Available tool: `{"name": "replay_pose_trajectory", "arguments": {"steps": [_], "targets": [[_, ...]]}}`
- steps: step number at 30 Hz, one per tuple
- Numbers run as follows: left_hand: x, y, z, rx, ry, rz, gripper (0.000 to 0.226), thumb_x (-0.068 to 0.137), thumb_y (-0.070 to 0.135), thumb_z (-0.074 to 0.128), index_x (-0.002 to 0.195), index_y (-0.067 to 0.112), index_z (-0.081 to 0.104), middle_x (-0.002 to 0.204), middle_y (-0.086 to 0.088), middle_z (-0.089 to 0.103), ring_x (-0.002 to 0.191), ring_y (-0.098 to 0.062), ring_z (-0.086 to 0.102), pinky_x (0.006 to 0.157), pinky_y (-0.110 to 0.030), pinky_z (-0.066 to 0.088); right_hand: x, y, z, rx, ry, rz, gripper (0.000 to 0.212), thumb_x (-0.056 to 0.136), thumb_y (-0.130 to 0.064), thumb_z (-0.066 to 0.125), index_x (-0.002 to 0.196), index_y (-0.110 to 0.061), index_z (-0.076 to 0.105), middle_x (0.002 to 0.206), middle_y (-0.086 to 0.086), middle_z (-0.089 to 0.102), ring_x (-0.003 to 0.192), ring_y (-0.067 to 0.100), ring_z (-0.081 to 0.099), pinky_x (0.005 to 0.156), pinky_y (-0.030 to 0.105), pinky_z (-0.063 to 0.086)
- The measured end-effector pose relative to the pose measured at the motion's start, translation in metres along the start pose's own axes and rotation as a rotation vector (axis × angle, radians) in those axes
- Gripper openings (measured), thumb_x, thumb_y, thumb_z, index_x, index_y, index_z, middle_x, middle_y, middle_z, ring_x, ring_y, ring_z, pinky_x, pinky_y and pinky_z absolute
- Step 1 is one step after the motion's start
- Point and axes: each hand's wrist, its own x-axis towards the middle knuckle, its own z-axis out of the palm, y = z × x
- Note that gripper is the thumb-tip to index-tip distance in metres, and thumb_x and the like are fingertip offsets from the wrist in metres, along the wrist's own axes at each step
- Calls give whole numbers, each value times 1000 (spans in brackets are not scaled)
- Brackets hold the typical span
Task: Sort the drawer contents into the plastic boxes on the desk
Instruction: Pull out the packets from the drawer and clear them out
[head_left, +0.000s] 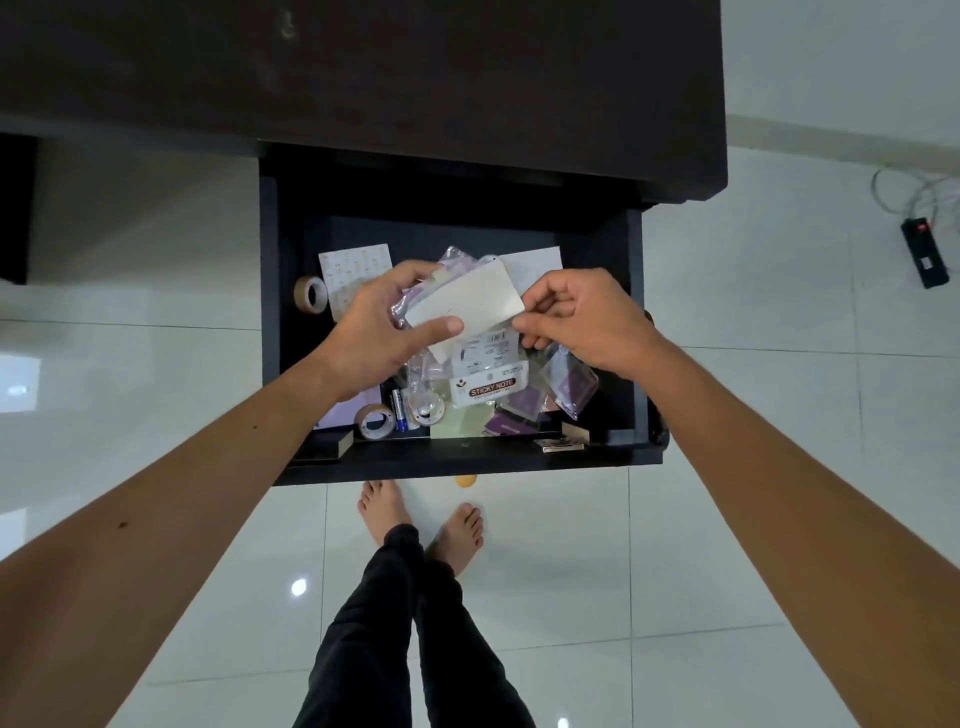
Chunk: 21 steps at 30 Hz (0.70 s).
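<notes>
We have both hands over the open drawer (457, 462), and between them a pale card (467, 301) with rounded corners. Our left hand (379, 332) grips it, thumb across its near face and fingers curled behind, and that same hand also bunches some clear plastic packets (415, 291) behind the card. Our right hand (576, 322) pinches the card's right edge between thumb and curled fingers.

The likeliest slip, in our judgement, is in that left-hand bundle: the packets are slick and loosely gathered, so if we pull the card free they could slide out and drop back into the heap, or over the drawer front onto the tiled floor (727, 519). A hard tug from the right hand could also bend the card.

Below our hands lies the rest to sort: a packet labelled STICKY NOTE (491, 389), purple sachets (571, 387), a tape roll (375, 421) at the front, another tape roll (310, 294) at the left wall, a battery (399, 410) and a sticker sheet (356, 270). The plastic boxes are nowhere in view (the dark bench (363, 78) above shows bare where we can see it), so we cannot tell where this card belongs. A power strip (922, 252) lies on the floor, well apart.
</notes>
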Motion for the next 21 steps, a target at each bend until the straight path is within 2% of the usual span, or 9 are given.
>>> {"name": "replay_pose_trajectory", "arguments": {"steps": [2,4,8,11,14,18,21], "targets": [[-3,1,2,-15,-23,-12,45,83,30,84,124,28,65,115,5,73,105,-10,73,82,-28,63,0,0,1,55,28,-4,14,88,-5,83,96,-6,73,85,14,79,78,28,79,72,30,65],[-5,1,4,-49,-39,-28,49,78,34,84,123,27,65,116,5,74,110,-14,74,86,-32,64,0,-1,1,91,43,-6,13,88,-6,83,97,-4,73,83,14,79,77,29,79,71,30,65],[-3,-2,7,-27,-36,-35,57,80,14,88,131,21,63,118,1,75,109,-13,75,90,-36,65,-2,-3,4,130,28,0,13,89,-6,83,98,-4,73,83,14,79,77,30,79,71,31,65],[-2,-7,4,12,-1,-35,55,86,7,86,134,18,62,121,-3,73,110,-15,74,92,-40,64,-4,-2,1,117,15,1,19,87,-15,86,102,-10,74,89,11,79,80,27,79,75,31,65],[-3,-10,-3,-31,34,-41,53,87,4,84,131,25,62,122,0,74,110,-14,75,90,-32,64,-5,6,-14,-106,-59,-18,25,83,-25,89,105,-25,76,97,-2,78,86,17,75,77,22,58],[-4,-14,-11,-36,48,-34,56,86,5,84,130,31,61,125,2,74,113,-14,74,87,-29,64,-5,17,-17,-451,-235,-97,38,82,-14,89,114,-31,78,110,-14,68,99,5,64,80,10,44],[-5,-17,-14,-47,51,-32,56,86,6,85,131,30,61,126,1,74,114,-15,74,88,-35,65,-2,18,-12,-627,-316,-123,52,83,-14,88,126,-38,72,115,-14,63,110,12,58,96,27,45]]}}
